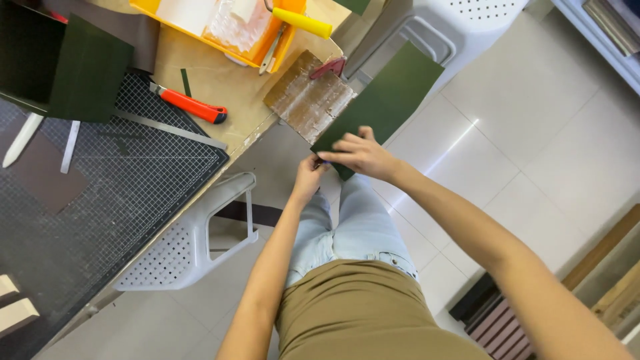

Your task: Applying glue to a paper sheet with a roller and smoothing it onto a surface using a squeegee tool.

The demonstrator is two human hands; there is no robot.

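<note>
Far to the left of the left hand (308, 177), a dark gridded cutting mat (133, 193) is covering the desk (240, 100), with a steel ruler (170, 129) and a red-handled utility knife (190, 105) lying on it. Just below-left of that hand, a white perforated plastic stool (193, 247) is tucked under the desk edge.

The left hand is pinching shut on the near corner of the dark green sheet (390, 97), fingers together around something small and bluish that is too hidden to identify. The sheet itself is resting tilted across the desk corner, overhanging toward the floor, with a worn, glue-smeared board (308, 100) just up-left of both hands.

The right hand (360, 155) is lying flat on the sheet's lower end, fingers spread, pressing it down rather than gripping it.

Doing this well seems to depend on the flat hand keeping steady, even pressure so the overhanging sheet is not sliding, while the pinching hand is working slowly at the corner. Up-right, a second white stool (460, 20) is standing on the tiled floor (547, 133).
</note>
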